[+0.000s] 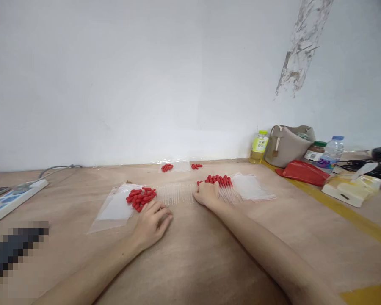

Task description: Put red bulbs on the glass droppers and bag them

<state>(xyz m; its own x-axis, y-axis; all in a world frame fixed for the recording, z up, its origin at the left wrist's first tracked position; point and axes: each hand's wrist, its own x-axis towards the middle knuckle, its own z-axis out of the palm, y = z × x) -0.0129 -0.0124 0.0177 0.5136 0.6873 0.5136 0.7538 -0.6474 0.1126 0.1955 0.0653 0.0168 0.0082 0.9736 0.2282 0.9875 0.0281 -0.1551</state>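
My left hand [152, 224] rests on the table beside a pile of red bulb-shaped caps [141, 197], its fingers loosely bent, the thumb apart, nothing visible in it. My right hand [207, 194] is closed, fingertips down at the right end of a row of thin clear tubes [174, 194]; what it pinches, if anything, is hidden. Just behind and right of that hand lie several clear tubes topped with red bulbs [224, 182], side by side. Under the loose red pile is a clear plastic bag [114, 212]. Another clear bag [249, 186] lies right of the capped tubes.
By the wall lie small bags with red pieces [167, 167]. To the right stand a yellow-capped bottle [259, 146], a grey bag [288, 146], a jar, a clear bottle [333, 152], a red packet [303, 173] and a tissue pack [351, 188]. A power strip [19, 197] lies left.
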